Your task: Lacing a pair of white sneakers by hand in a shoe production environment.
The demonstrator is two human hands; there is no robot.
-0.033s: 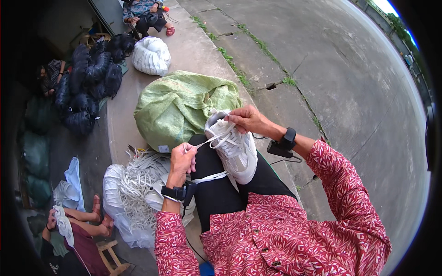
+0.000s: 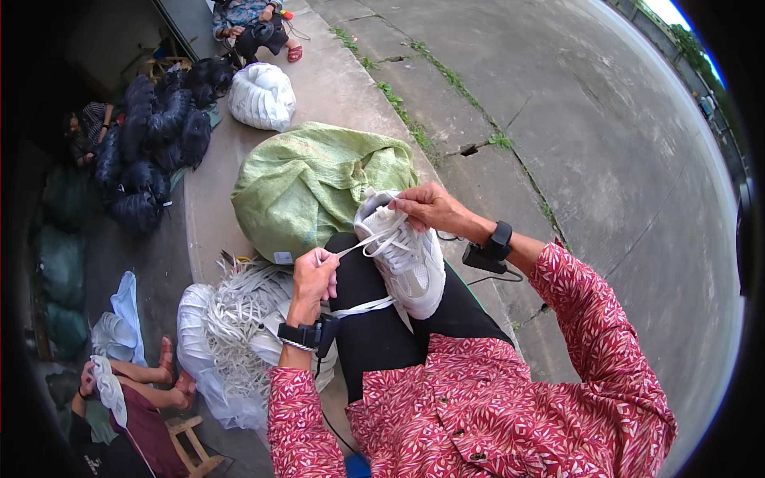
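Note:
A white and beige sneaker (image 2: 414,275) rests on my lap over black trousers, its toe toward me and its opening away. My left hand (image 2: 315,275), left of the shoe, pinches a white shoelace (image 2: 351,250) that runs taut to the lacing. At the upper eyelets my right hand (image 2: 434,207) is closed, thumb and fingers pinched on the lace beside the tongue. Exactly what lies between those fingertips is partly hidden. Another stretch of white lace lies across my thigh below my left hand.
A green woven sack (image 2: 311,187) stands just beyond my knees. To my left are a heap of white laces (image 2: 239,319) and plastic-wrapped white bundles. Black bundles (image 2: 151,143) and a white bundle (image 2: 263,97) lie farther off. Other people sit nearby, one holding a white shoe part.

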